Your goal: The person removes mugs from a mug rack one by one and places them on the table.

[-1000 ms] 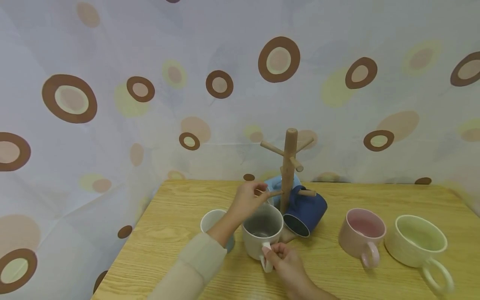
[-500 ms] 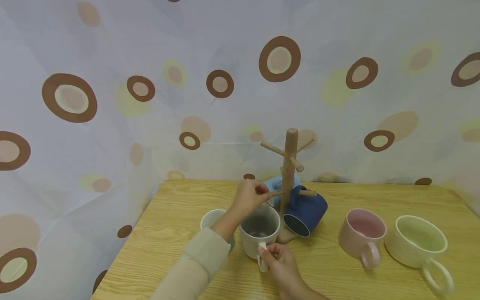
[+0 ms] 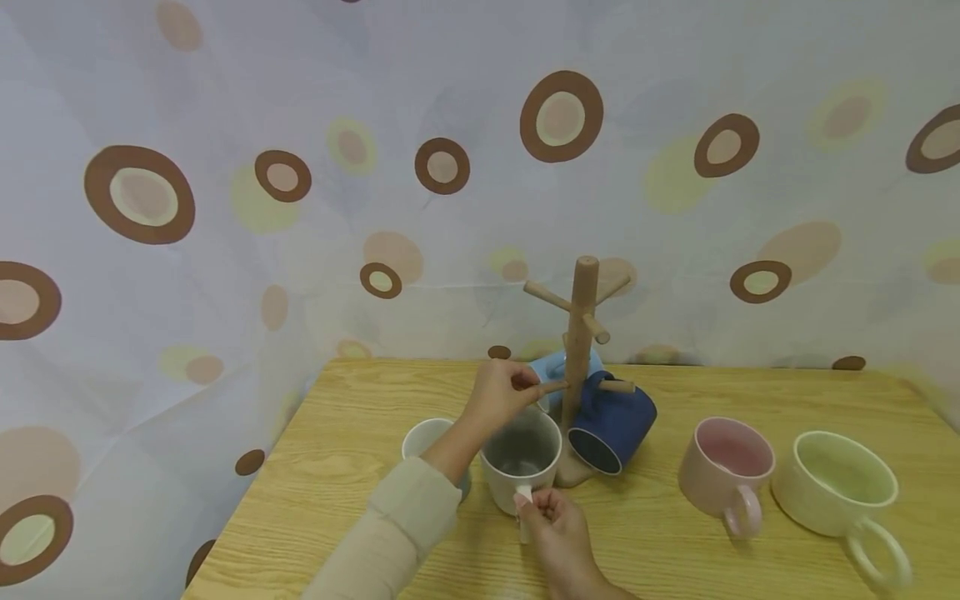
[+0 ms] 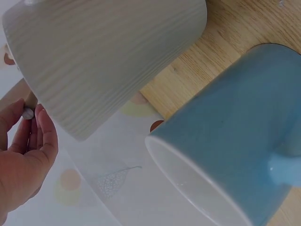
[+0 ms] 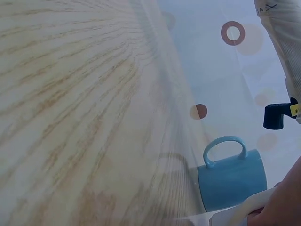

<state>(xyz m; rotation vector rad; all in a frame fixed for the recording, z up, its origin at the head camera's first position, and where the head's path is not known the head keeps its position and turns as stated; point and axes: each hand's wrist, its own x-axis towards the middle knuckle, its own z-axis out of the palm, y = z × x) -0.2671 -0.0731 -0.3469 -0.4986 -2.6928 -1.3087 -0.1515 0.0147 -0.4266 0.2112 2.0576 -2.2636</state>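
With its fingertips, my left hand (image 3: 498,396) pinches a low peg (image 4: 29,113) of a wooden mug tree (image 3: 581,333). Just in front of that peg is an off-white mug (image 3: 504,487) with a dark grey inside, its mouth up. My right hand (image 3: 562,537) grips this mug by the handle (image 3: 524,500), thumb on the near side. Its ribbed wall fills the top of the left wrist view. A blue mug (image 4: 230,122) with a white inside stands to its left, partly hidden behind my left forearm in the head view.
A navy mug (image 3: 618,421) hangs tilted on the tree's right low peg, and a light blue mug (image 3: 551,367) sits behind the post. Further right on the wooden table (image 3: 337,417) stand a pink mug (image 3: 708,475) and a wide pale green mug (image 3: 813,492).
The off-white mug has shifted slightly left, its handle turning a little with my right hand. My left hand keeps its hold on the peg.
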